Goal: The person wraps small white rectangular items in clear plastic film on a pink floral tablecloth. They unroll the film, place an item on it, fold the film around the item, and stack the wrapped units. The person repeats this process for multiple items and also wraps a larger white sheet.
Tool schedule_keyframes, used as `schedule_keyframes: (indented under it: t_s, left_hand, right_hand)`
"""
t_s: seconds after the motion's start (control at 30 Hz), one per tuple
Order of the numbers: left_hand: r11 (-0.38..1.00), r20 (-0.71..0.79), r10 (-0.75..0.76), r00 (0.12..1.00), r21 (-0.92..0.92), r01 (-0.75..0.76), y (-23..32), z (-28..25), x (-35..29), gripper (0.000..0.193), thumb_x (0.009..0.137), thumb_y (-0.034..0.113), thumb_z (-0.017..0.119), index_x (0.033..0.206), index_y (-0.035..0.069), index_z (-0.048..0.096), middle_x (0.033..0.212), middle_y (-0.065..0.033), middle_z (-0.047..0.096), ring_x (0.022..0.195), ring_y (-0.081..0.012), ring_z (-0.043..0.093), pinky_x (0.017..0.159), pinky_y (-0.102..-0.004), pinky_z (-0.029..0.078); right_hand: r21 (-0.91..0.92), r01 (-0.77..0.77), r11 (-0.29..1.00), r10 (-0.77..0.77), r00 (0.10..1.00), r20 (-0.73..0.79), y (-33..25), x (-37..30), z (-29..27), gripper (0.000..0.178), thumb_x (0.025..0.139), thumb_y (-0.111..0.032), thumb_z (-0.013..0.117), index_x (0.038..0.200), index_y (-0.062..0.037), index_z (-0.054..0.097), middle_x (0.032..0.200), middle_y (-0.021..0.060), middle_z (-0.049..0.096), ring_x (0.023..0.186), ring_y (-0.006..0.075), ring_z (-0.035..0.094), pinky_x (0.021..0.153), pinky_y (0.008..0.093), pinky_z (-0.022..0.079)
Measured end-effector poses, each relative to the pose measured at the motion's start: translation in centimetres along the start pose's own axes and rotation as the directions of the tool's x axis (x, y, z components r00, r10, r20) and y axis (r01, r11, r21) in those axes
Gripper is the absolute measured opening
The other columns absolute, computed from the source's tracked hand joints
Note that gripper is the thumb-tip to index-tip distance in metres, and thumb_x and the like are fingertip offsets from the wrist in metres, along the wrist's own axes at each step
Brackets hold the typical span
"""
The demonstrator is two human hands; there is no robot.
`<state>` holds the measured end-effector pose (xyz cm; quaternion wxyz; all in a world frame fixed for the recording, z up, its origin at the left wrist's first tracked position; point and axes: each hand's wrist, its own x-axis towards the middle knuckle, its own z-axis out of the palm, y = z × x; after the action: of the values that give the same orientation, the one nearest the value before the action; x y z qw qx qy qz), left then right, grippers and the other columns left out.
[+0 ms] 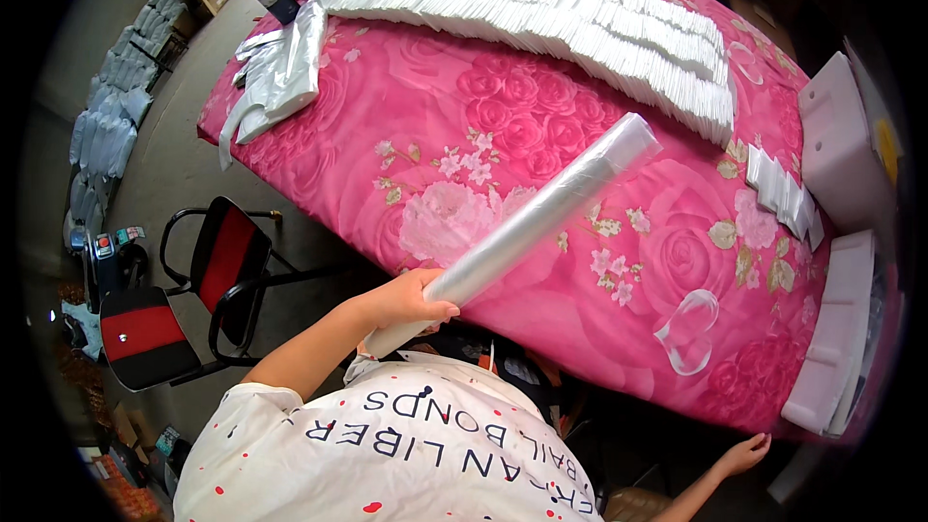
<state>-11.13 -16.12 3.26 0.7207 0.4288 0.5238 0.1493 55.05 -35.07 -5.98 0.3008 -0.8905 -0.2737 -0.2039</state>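
shirt [387, 454]: white, short-sleeved | small red and dark dots | dark lettering | forearms bare

A long roll of clear, glossy plastic film [536, 217] is seen, smooth and faintly reflective along its length. The table [503, 126] is covered by pink cloth printed with roses, matt and soft in look. White foam blocks [839, 150] appear matt and slightly grainy. Silvery plastic bags [280, 77] are shiny and crinkled. The black and red folding chair [227, 266] shows glossy metal tubing and padded upholstery.
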Motion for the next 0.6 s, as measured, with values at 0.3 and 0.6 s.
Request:
schedule_keyframes:
  t_s: [0.3,0.6]
  left_hand:
    - [0.989,0.077,-0.127,0.989,0.083,0.120,0.7,-1.1,0.0,0.030,0.075,0.018,0.063,0.098,0.002,0.053,0.076,-0.0038,0.055,0.062,-0.0106,0.053,0.060,-0.0267,0.046]
    - [0.957,0.145,-0.286,0.947,0.089,0.276,-3.8,-4.1,-0.6,0.031,0.076,0.017,0.061,0.101,0.000,0.054,0.075,-0.0055,0.055,0.061,-0.0112,0.053,0.058,-0.0263,0.047]
  right_hand:
    - [0.865,0.119,0.487,-0.766,0.535,0.357,-39.3,-18.3,-0.8,0.040,0.085,-0.021,0.057,0.117,0.0001,0.049,0.113,0.0152,0.052,0.101,0.0279,0.051,0.088,0.0354,0.040]
    - [0.594,-0.563,0.574,-0.573,0.242,0.783,-45.6,-14.5,7.6,0.029,0.087,-0.022,0.057,0.106,-0.0005,0.056,0.083,0.0000,0.057,0.067,0.0053,0.050,0.058,0.0185,0.041]
